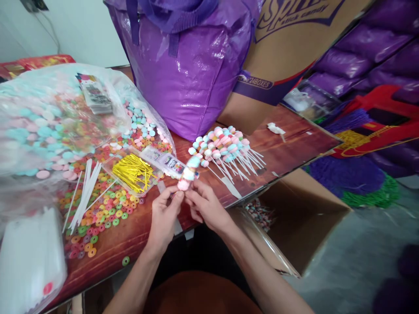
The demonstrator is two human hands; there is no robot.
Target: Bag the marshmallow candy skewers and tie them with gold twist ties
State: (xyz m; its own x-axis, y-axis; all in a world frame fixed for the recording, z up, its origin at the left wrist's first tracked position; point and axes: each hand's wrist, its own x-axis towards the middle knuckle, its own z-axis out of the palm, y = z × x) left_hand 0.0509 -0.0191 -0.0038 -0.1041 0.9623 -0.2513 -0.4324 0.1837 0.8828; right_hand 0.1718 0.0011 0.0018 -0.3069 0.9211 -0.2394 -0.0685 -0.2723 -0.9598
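In the middle of the view, a candy skewer (190, 171) of stacked pink, white and blue pieces points up and away from me. My left hand (166, 210) pinches its lower end between thumb and fingers. Close beside it, the fingers of my right hand (207, 201) are also closed on the lower end; its stick is hidden by my hands. Just behind lies a stack of printed bags (165, 161). To the right, a pile of finished candy skewers (224, 146) rests with white sticks toward me. Left of my hands is a clear tray of yellow twist ties (132, 173).
Loose ring candies (114, 207) and white sticks (85, 196) cover the table's left side, beside a big clear bag of candies (42, 126). A purple bag (183, 78) and printed carton (288, 52) stand behind. An open cardboard box (304, 209) sits below the right edge.
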